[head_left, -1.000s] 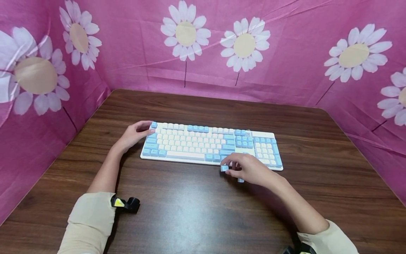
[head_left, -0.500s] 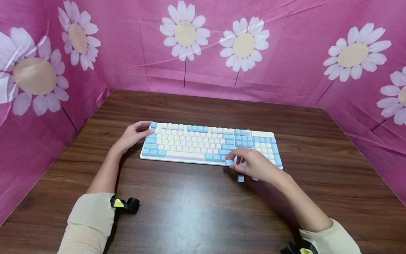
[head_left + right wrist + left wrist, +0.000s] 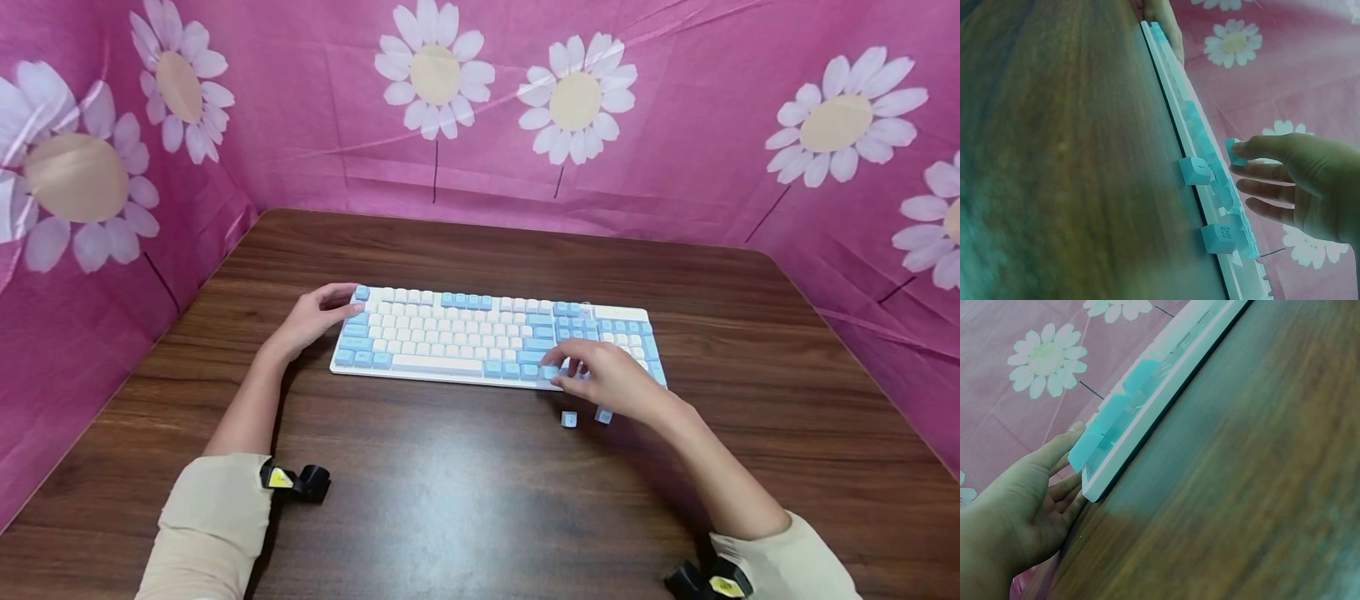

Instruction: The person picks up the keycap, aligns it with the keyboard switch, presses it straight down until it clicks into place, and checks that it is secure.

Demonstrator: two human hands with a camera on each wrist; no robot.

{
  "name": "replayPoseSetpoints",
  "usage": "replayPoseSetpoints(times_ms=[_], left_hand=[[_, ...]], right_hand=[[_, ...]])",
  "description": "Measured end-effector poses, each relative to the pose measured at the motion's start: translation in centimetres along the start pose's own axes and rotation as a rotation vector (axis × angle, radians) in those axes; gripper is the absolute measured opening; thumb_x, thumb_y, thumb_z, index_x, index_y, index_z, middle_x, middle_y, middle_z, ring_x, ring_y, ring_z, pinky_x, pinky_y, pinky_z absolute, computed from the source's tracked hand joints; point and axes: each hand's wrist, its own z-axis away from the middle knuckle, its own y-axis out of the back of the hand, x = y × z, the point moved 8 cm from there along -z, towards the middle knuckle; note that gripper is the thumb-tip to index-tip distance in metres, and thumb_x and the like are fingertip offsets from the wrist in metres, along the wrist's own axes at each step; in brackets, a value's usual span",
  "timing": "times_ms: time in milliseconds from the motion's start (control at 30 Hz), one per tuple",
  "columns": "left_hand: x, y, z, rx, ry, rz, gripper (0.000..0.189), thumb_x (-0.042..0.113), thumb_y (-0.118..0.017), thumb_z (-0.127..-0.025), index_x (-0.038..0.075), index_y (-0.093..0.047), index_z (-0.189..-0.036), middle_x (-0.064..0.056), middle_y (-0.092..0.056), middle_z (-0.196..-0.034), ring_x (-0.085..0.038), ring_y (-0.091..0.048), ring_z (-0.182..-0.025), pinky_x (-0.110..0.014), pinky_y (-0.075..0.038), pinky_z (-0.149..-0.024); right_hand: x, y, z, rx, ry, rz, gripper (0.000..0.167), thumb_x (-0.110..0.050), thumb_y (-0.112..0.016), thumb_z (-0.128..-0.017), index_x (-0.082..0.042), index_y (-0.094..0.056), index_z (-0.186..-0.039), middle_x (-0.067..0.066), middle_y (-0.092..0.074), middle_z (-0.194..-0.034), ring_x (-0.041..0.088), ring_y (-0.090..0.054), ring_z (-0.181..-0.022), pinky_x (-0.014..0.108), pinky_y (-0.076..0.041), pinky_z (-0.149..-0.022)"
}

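A white and light-blue keyboard [image 3: 442,333] lies on the wooden table. My left hand [image 3: 311,321] holds its left end; in the left wrist view the thumb rests at the blue edge keys and the other fingers lie behind the corner. Between thumb and forefinger, my right hand [image 3: 611,375] pinches a light-blue keycap [image 3: 1235,152] over the lower right part of the keyboard, near the arrow-key area, which the hand partly hides. Two loose blue keycaps, one [image 3: 569,419] left of the other [image 3: 603,415], sit on the table just in front of the keyboard.
The dark wooden table [image 3: 420,500] extends around the keyboard. Pink cloth with white daisies [image 3: 480,183] hangs behind it and at both sides. A black camera mount [image 3: 300,482] sits on the left sleeve, and another [image 3: 708,579] on the right.
My right hand has moved away from me and slightly right, carrying the keycap from the keyboard's front edge to over it. Both loose keycaps now show. My left hand stays put.
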Motion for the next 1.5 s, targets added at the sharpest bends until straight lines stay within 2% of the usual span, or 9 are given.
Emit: replayPoseSetpoints(times_ms=[200,500,800,1000,1100,1233,1367,1500], left_hand=[[0.1,0.0,0.0,0.000,0.004,0.003,0.063,0.036,-0.062,-0.088,0.001,-0.040,-0.136,-0.018,-0.041,-0.136,-0.031,-0.034,-0.124,-0.046,-0.029,-0.099],[0.2,-0.1,0.1,-0.001,-0.001,0.004,0.064,0.037,-0.063,-0.087,0.002,-0.041,-0.136,-0.017,-0.041,-0.135,-0.029,-0.034,-0.124,-0.045,-0.029,-0.099],[0.0,0.0,0.1,-0.003,-0.001,0.008,0.065,0.038,-0.063,-0.087,0.002,-0.041,-0.136,-0.017,-0.041,-0.135,-0.029,-0.034,-0.124,-0.045,-0.029,-0.099],[0.1,0.0,0.1,-0.002,-0.002,0.005,0.065,0.038,-0.063,-0.087,0.002,-0.041,-0.136,-0.017,-0.041,-0.135,-0.030,-0.035,-0.123,-0.046,-0.030,-0.099],[0.1,0.0,0.1,-0.002,-0.002,0.006,0.065,0.038,-0.063,-0.086,0.003,-0.041,-0.136,-0.016,-0.041,-0.135,-0.029,-0.035,-0.123,-0.046,-0.030,-0.098],[0.1,-0.1,0.1,-0.004,-0.008,0.003,0.064,0.037,-0.063,-0.087,0.002,-0.041,-0.136,-0.017,-0.041,-0.136,-0.030,-0.034,-0.123,-0.046,-0.029,-0.099],[0.1,-0.1,0.1,-0.003,-0.010,0.005,0.063,0.036,-0.062,-0.088,0.001,-0.041,-0.136,-0.018,-0.041,-0.136,-0.030,-0.034,-0.124,-0.046,-0.029,-0.099],[0.1,-0.1,0.1,-0.004,-0.010,0.006,0.063,0.036,-0.062,-0.088,0.001,-0.041,-0.136,-0.018,-0.041,-0.135,-0.030,-0.034,-0.123,-0.046,-0.029,-0.099]], right_hand=[[0.4,-0.1,0.0,0.003,-0.044,0.034,0.021,-0.012,-0.071,-0.081,-0.013,-0.066,-0.102,-0.008,-0.063,-0.090,0.005,-0.055,-0.072,0.027,-0.047,-0.062],[0.8,-0.2,0.0,0.017,-0.053,0.048,0.021,-0.013,-0.071,-0.082,-0.012,-0.066,-0.102,-0.006,-0.064,-0.091,0.005,-0.055,-0.072,0.027,-0.047,-0.062],[1.4,-0.7,-0.3,0.024,-0.070,0.043,0.014,-0.007,-0.069,-0.082,-0.013,-0.068,-0.094,-0.008,-0.062,-0.083,0.008,-0.052,-0.069,0.027,-0.045,-0.059],[1.4,-0.4,-0.2,0.023,-0.072,0.046,0.012,-0.005,-0.067,-0.083,-0.013,-0.068,-0.092,-0.007,-0.061,-0.084,0.008,-0.051,-0.070,0.026,-0.044,-0.059],[1.1,-0.1,0.0,-0.029,-0.042,-0.014,0.013,-0.004,-0.064,-0.084,-0.013,-0.068,-0.093,-0.007,-0.061,-0.085,0.008,-0.052,-0.070,0.026,-0.044,-0.058],[0.7,-0.3,0.5,-0.180,0.001,-0.077,0.021,0.002,-0.060,-0.083,-0.015,-0.067,-0.093,-0.008,-0.062,-0.088,0.007,-0.053,-0.072,0.027,-0.045,-0.060],[0.4,-0.9,1.2,-0.322,0.032,-0.087,0.031,0.009,-0.058,-0.080,-0.018,-0.068,-0.094,-0.009,-0.059,-0.092,0.007,-0.051,-0.073,0.027,-0.045,-0.061],[0.2,-1.7,1.6,-0.395,0.055,-0.049,0.035,0.010,-0.062,-0.078,-0.020,-0.068,-0.095,-0.010,-0.055,-0.094,0.005,-0.050,-0.070,0.024,-0.044,-0.058]])
